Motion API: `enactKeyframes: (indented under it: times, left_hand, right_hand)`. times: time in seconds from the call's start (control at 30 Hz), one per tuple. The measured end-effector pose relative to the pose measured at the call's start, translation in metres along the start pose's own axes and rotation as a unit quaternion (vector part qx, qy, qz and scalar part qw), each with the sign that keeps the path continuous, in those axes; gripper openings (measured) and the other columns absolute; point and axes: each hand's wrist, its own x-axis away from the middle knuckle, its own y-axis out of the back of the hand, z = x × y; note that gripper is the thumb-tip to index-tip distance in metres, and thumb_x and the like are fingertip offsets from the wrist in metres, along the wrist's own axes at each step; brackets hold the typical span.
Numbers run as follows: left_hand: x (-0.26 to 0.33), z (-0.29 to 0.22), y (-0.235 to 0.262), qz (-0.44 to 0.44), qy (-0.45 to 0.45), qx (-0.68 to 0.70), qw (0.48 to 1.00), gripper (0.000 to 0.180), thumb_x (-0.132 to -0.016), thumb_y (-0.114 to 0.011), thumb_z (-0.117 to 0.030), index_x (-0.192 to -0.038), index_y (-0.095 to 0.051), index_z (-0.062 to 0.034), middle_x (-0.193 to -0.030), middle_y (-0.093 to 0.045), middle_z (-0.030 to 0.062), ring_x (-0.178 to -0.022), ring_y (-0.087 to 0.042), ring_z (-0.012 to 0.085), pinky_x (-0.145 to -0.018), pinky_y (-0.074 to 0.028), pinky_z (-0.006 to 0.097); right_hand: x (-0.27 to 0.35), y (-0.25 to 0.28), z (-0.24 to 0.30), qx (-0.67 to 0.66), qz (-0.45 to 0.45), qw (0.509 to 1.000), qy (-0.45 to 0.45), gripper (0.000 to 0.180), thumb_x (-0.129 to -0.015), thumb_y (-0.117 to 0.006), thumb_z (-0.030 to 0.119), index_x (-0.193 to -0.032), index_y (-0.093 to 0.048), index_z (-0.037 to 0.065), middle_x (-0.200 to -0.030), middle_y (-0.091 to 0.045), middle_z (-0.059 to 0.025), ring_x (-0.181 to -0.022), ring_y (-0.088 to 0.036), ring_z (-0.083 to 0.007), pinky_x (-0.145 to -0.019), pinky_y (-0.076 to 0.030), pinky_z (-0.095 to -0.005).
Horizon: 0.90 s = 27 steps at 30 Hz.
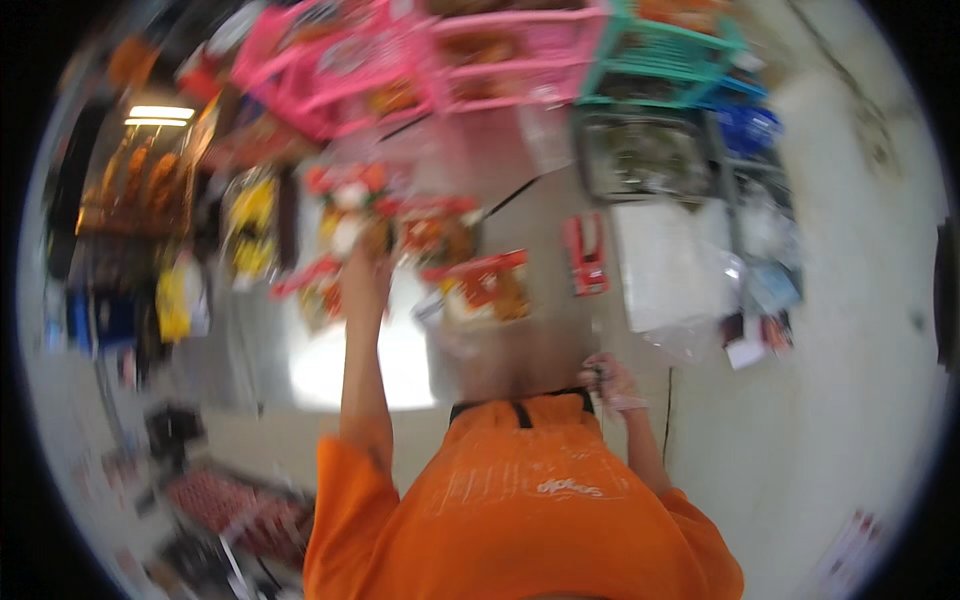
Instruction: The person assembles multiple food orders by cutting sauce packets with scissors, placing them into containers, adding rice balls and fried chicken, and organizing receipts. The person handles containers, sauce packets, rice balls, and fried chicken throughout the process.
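Note:
My left hand [368, 268] reaches forward over the shiny metal table, among several clear packets of food with red tops. Motion smears its fingers, so I cannot tell whether it grips one of them. Just beyond the hand is a packet with white pieces [350, 205]. To its right lie a packet with reddish contents [438, 235] and a packet with orange and red food [486, 292]; at its left is another packet [322, 298]. My right hand [612, 382], in a clear plastic glove, is low at the table's near edge, its fingers curled around something small and dark.
A red stapler [587, 255] lies right of the packets, beside a stack of white plastic bags [672, 265]. Behind stand pink baskets [335, 100], a green basket [650, 90] and a metal tray [585, 165]. Yellow packages [250, 225] sit at the left.

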Motion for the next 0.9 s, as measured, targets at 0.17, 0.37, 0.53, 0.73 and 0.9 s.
enactKeyframes:
  times: [0.17, 0.37, 0.53, 0.73, 0.9]
  left_hand:
    - [0.047, -0.138, 0.003, 0.154, 0.244, 0.359, 0.888, 0.037, -0.089, -0.069, -0.002, -0.123, -0.053, -0.0011, -0.083, -0.068, 0.0057, -0.07, -0.062, 0.0086, -0.058, -0.048, 0.021]
    - [0.006, -0.251, -0.07, 0.24, 0.08, 0.536, 0.805, 0.04, -0.093, -0.066, -0.002, -0.129, -0.049, -0.0007, -0.09, -0.068, 0.0079, -0.081, -0.063, 0.0103, -0.072, -0.048, 0.022]
    - [-0.033, -0.304, -0.138, 0.148, 0.049, 0.576, 0.802, 0.028, -0.092, -0.067, -0.002, -0.117, -0.054, -0.0012, -0.086, -0.064, 0.0043, -0.079, -0.058, 0.0075, -0.073, -0.045, 0.021]
    - [-0.029, -0.314, -0.166, -0.004, 0.117, 0.61, 0.783, 0.023, -0.086, -0.066, 0.003, -0.088, -0.047, -0.0089, -0.073, -0.047, -0.0043, -0.067, -0.045, 0.0035, -0.065, -0.041, 0.02]
    - [-0.046, -0.336, -0.199, 0.192, -0.018, 0.583, 0.79, 0.04, -0.083, -0.07, -0.003, -0.12, -0.052, -0.0025, -0.109, -0.062, 0.0067, -0.103, -0.063, 0.017, -0.093, -0.051, 0.034]
  right_hand:
    - [-0.039, -0.025, 0.011, 0.295, -0.119, 0.941, -0.114, 0.048, -0.075, -0.077, 0.018, -0.114, -0.059, -0.002, -0.098, -0.068, -0.0218, -0.096, -0.066, -0.0387, -0.085, -0.053, -0.0438]
    - [-0.06, 0.036, 0.095, 0.409, 0.077, 0.909, 0.005, 0.029, -0.081, -0.065, 0.014, -0.105, -0.065, -0.002, -0.102, -0.068, -0.0242, -0.103, -0.067, -0.0368, -0.086, -0.054, -0.0434]
    - [-0.094, 0.071, 0.12, 0.399, 0.089, 0.912, 0.026, 0.021, -0.081, -0.066, 0.012, -0.098, -0.067, -0.001, -0.1, -0.071, -0.0192, -0.1, -0.068, -0.0339, -0.084, -0.055, -0.0413]
    - [-0.129, 0.136, 0.102, -0.079, 0.364, 0.927, 0.041, 0.047, -0.095, -0.059, 0.033, -0.13, -0.053, 0.004, -0.124, -0.063, -0.0113, -0.112, -0.062, -0.0255, -0.093, -0.051, -0.0373]
    - [-0.208, 0.193, 0.177, -0.379, 0.044, 0.921, 0.083, 0.038, -0.099, -0.055, 0.038, -0.121, -0.05, 0.009, -0.11, -0.059, -0.0051, -0.096, -0.062, -0.0168, -0.09, -0.049, -0.034]
